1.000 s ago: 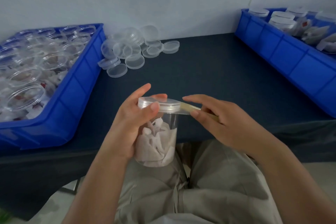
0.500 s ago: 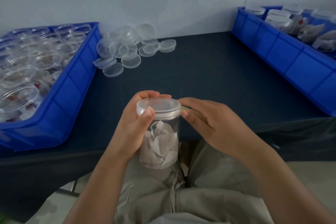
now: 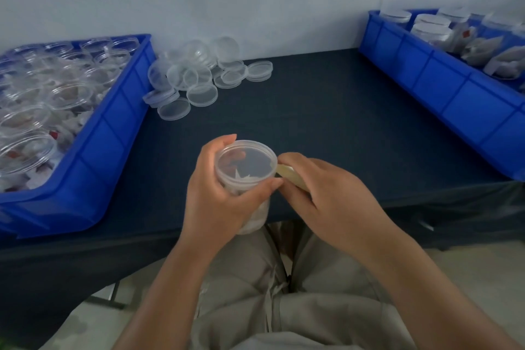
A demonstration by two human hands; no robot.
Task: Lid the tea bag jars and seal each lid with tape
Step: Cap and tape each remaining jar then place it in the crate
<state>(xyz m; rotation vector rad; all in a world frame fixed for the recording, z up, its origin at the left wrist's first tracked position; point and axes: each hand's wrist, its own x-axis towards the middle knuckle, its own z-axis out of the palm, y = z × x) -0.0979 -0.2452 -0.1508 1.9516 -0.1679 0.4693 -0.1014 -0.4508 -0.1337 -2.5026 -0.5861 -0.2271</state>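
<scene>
My left hand (image 3: 218, 202) grips a clear lidded jar (image 3: 245, 163) of white tea bags, held over the table's front edge above my lap. Its thumb lies across the jar's near side and its fingers wrap the far side. A yellowish strip of tape (image 3: 287, 173) runs from the lid's right rim into my right hand (image 3: 326, 196), which pinches it against the jar. The tape roll itself is hidden under that hand.
A blue bin (image 3: 113, 122) at left holds several open jars with tea bags. A pile of loose clear lids (image 3: 199, 79) lies on the dark table (image 3: 326, 111) beside it. At right, another blue bin (image 3: 443, 79) holds lidded jars and loose tea bags.
The jar has turned in my left hand and tilted its lid toward me. My right hand has closed in against the lid's rim, and the stretch of tape between them is shorter.
</scene>
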